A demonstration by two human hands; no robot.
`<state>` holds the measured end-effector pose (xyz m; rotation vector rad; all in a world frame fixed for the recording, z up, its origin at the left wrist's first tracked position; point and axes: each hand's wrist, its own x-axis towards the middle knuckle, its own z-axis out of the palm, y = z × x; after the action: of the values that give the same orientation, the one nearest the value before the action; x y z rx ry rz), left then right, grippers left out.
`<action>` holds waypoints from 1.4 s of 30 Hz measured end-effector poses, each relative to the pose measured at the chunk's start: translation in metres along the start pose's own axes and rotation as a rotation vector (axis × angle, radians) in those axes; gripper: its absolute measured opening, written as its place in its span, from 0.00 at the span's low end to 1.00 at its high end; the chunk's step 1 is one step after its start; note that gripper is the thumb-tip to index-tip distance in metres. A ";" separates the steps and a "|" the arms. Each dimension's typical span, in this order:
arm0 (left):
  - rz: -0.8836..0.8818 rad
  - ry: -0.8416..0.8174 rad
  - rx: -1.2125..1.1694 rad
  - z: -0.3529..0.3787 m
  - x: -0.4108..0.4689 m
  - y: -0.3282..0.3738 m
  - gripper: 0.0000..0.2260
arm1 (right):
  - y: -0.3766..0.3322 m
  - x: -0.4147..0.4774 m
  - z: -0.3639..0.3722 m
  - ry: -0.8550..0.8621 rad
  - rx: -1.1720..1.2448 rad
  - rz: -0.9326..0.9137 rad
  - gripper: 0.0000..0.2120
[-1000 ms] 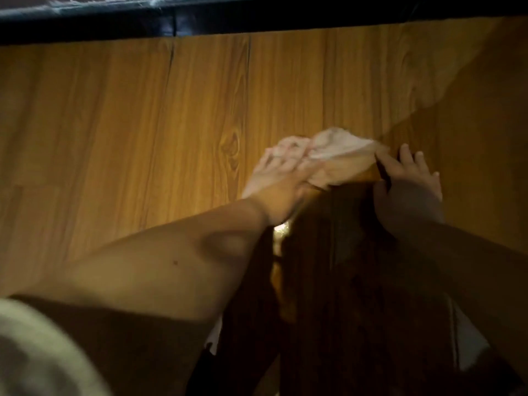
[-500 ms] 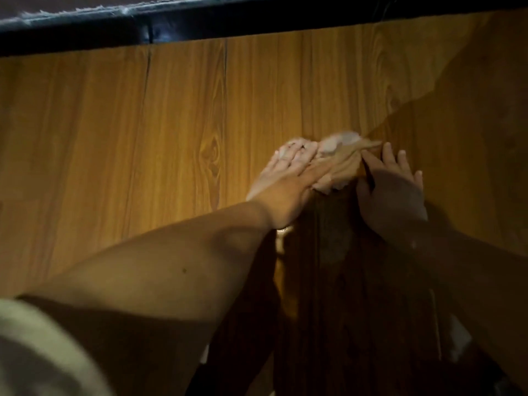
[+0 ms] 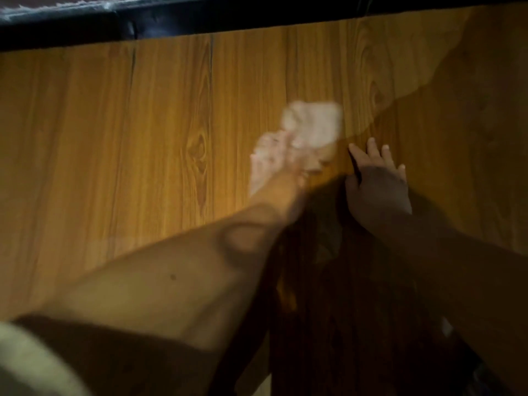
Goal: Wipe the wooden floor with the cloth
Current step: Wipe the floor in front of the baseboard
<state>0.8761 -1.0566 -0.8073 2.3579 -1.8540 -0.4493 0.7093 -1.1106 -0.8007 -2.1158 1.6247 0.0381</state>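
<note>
Cloth [image 3: 313, 124] mostly beyond left hand [image 3: 281, 167] grip

Warm orange-brown wooden floor [image 3: 114, 138] fills the view, its planks running away from the camera. 2 dark seams [image 3: 212, 61] split them near the far edge, and 1 oval knot [image 3: 197, 150] shows in the grain. A glossy black strip [image 3: 257, 18] borders the top. Light falls on the left side — shadow [image 3: 471, 124] covers the right.
</note>
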 end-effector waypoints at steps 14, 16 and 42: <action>-0.537 -0.173 0.110 -0.021 -0.060 -0.035 0.30 | 0.036 -0.045 -0.008 -0.218 -0.049 -0.040 0.32; -0.220 -0.169 -0.073 -0.011 -0.065 0.008 0.32 | 0.035 -0.056 -0.006 -0.219 0.004 -0.087 0.40; -0.368 -0.643 -0.019 -0.026 -0.153 0.031 0.43 | 0.068 -0.142 -0.027 -0.367 -0.091 0.194 0.26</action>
<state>0.8221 -0.9192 -0.7493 2.7602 -1.5612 -1.3937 0.5971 -1.0049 -0.7573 -1.8696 1.6167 0.5394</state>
